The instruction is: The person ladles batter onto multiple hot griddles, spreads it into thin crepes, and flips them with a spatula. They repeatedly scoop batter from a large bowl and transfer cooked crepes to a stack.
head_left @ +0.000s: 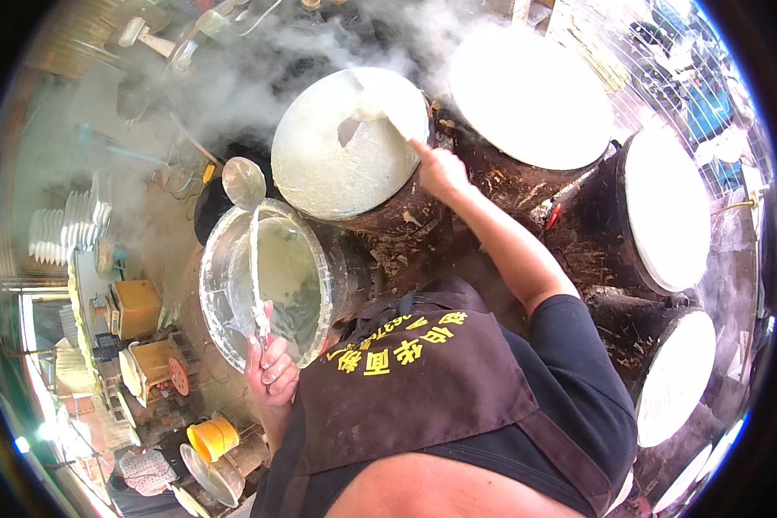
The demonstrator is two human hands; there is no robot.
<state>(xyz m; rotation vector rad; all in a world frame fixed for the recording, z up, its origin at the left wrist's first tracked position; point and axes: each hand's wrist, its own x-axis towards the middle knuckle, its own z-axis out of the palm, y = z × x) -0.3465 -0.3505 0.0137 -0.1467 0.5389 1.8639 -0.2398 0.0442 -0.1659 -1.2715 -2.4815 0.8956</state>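
Note:
My left hand is wrapped round the handle of a ladle, which it holds upright. The ladle's round bowl is raised above the far rim of a large bucket of pale, cloudy liquid. Farther off, a round drum top carries a thin, whitish, wet-looking layer with a darker patch near its middle. My right hand is at that top's right edge, fingers closed. A pale flat piece reaches from the fingertips across the top; steam and glare blur whether it is a tool or part of the layer.
More drums with white round tops, one at the far right, one at the right and one lower right, curve round me. Steam drifts over the far side. At left are stacked white trays, a wooden box and a yellow bucket.

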